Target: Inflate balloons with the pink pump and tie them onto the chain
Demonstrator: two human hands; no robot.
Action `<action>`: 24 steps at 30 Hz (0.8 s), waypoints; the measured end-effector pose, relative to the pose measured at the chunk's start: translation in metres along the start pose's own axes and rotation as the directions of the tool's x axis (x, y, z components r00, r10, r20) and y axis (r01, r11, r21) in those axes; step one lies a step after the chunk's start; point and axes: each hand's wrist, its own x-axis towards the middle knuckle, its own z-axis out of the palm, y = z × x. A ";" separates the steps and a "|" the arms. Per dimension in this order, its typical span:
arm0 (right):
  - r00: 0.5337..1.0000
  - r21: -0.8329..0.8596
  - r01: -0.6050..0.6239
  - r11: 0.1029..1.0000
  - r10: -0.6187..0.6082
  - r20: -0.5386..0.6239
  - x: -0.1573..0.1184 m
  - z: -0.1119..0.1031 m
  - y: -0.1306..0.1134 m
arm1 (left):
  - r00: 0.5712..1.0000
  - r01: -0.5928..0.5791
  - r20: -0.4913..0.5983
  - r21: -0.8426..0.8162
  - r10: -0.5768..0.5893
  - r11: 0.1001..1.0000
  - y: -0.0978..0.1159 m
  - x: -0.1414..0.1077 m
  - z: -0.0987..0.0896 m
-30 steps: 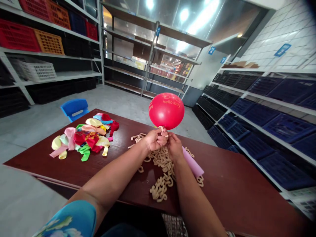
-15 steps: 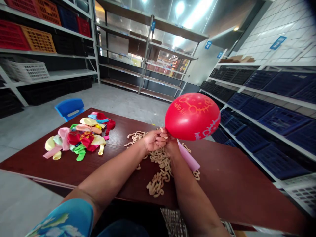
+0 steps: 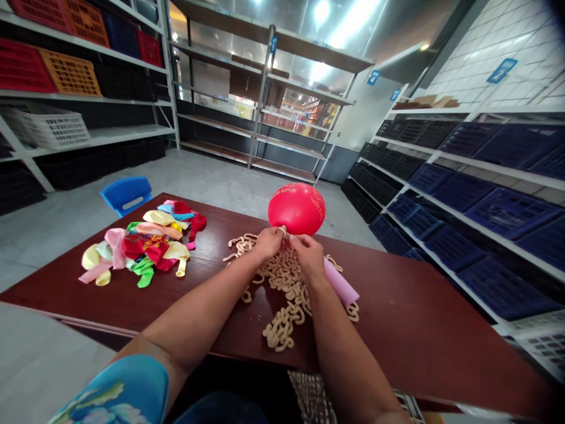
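Note:
A red inflated balloon (image 3: pixel 296 207) with printed lettering sits just beyond my hands, its neck toward me. My left hand (image 3: pixel 270 244) is closed at the neck, with a tan loop showing at its fingertips. Close beside it, my right hand (image 3: pixel 309 254) pinches at the same neck; the fingers hide exactly what each one grips. Under and around my hands lies a heap of tan, looped elastic bands (image 3: pixel 282 324). A pink-purple tube (image 3: pixel 341 282) rests on the table to the right of my right hand.
Uninflated balloons in many colours (image 3: pixel 145 244) are piled on the left of the dark red-brown table (image 3: pixel 397 330). Behind its far left edge stands a blue chair (image 3: pixel 126 194). Shelves with blue crates (image 3: pixel 498 212) run along the right; more crates (image 3: pixel 70 70) fill shelves at left.
The balloon has swung from the right to in front of my hands, its neck now facing me. My right hand has turned and drawn slightly apart from the left.

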 end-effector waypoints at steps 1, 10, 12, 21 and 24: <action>1.000 -0.011 -0.004 1.000 0.004 0.010 -0.001 0.000 -0.002 | 0.999 -0.025 -0.018 0.045 0.026 0.999 -0.003 0.002 0.000; 0.961 -0.119 0.174 0.978 -0.142 0.236 -0.009 -0.003 -0.014 | 0.988 -0.114 -0.102 0.042 0.118 0.993 -0.009 0.009 0.002; 0.933 -0.179 0.308 0.934 -0.260 0.249 -0.006 -0.007 -0.012 | 0.988 -0.127 -0.085 0.051 0.131 0.991 -0.008 0.008 0.004; 0.860 -0.283 0.501 0.818 -0.433 0.270 0.002 -0.018 -0.009 | 0.976 -0.213 -0.006 0.179 0.217 0.960 -0.007 -0.001 0.010; 0.914 -0.225 0.392 0.892 -0.348 0.211 0.003 -0.018 -0.005 | 0.977 -0.203 -0.011 0.229 0.211 0.952 -0.006 -0.003 0.011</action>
